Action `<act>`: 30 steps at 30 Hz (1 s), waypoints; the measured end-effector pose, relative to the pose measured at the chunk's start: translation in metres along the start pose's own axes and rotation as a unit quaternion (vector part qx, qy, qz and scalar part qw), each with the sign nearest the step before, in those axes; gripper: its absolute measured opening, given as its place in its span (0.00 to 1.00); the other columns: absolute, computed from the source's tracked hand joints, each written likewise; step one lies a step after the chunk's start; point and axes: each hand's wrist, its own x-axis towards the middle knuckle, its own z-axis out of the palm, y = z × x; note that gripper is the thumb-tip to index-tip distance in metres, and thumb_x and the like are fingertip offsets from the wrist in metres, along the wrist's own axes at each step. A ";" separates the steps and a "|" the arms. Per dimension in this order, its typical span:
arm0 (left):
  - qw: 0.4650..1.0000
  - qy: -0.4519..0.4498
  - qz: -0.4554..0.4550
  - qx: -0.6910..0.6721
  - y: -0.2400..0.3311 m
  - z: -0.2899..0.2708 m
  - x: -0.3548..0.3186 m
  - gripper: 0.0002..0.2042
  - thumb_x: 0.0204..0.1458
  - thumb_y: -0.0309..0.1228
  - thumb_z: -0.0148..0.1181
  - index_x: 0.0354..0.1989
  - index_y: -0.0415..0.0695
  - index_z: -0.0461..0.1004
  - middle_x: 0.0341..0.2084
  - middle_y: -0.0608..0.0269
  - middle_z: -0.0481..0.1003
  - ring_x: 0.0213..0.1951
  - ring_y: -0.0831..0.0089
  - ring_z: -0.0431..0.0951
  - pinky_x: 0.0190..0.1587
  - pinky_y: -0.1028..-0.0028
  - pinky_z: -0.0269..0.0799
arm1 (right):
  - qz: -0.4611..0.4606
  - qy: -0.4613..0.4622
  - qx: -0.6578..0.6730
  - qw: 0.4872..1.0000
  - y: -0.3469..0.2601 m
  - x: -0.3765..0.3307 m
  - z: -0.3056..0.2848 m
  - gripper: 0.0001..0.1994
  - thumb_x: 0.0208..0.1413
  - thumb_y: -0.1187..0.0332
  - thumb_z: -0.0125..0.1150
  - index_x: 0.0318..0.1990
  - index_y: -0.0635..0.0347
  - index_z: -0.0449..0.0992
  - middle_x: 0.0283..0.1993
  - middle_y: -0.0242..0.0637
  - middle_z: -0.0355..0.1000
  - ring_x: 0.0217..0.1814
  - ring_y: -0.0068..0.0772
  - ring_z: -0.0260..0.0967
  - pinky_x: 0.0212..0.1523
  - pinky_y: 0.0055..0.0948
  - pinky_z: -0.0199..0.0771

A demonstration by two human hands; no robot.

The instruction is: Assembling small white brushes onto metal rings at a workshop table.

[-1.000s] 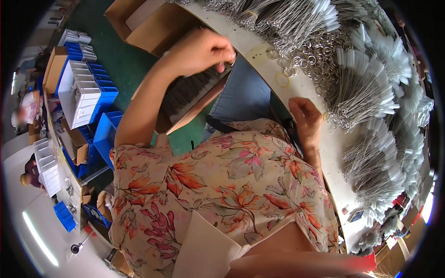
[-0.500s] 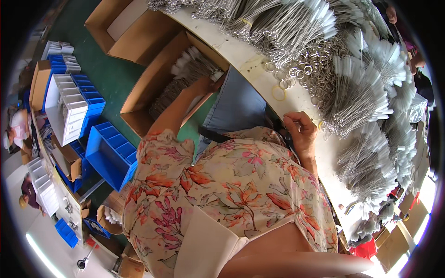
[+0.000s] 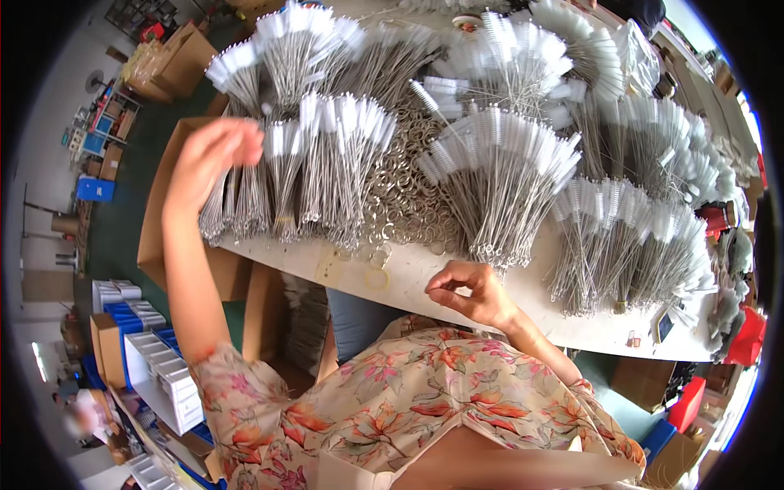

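Note:
My left hand (image 3: 214,155) is raised over the left end of the table, slightly blurred, with its fingers stretched out beside a bundle of thin wire brushes (image 3: 343,163) with white bristles. Nothing shows in it. At the table's near edge, my right hand (image 3: 478,296) is closed in a pinch, thumb against forefinger; anything held there is too small to make out. Just beyond it stands a fanned bundle of wire brushes (image 3: 510,180), their looped ends toward me. Loose metal rings (image 3: 408,192) lie heaped between the bundles.
A yellow rubber band (image 3: 377,279) lies on the white table (image 3: 327,265) near its edge. More brush bundles (image 3: 629,237) fill the right side. Below the left edge is an open cardboard box (image 3: 265,314) holding brushes. White and blue plastic bins (image 3: 167,376) stand farther left.
My left hand has come up out of the cardboard box to the brushes at the table's left. The view has swung toward the table. My right hand remains curled near the edge.

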 end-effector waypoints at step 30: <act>0.905 0.245 0.182 0.295 -0.044 0.048 0.263 0.12 0.55 0.37 0.50 0.39 0.43 0.73 0.25 0.61 0.75 0.27 0.72 0.74 0.31 0.72 0.69 | 0.050 0.267 -0.453 0.849 -0.075 0.050 -0.278 0.10 0.48 0.64 0.54 0.32 0.60 0.77 0.23 0.39 0.73 0.25 0.33 0.72 0.32 0.31 0.72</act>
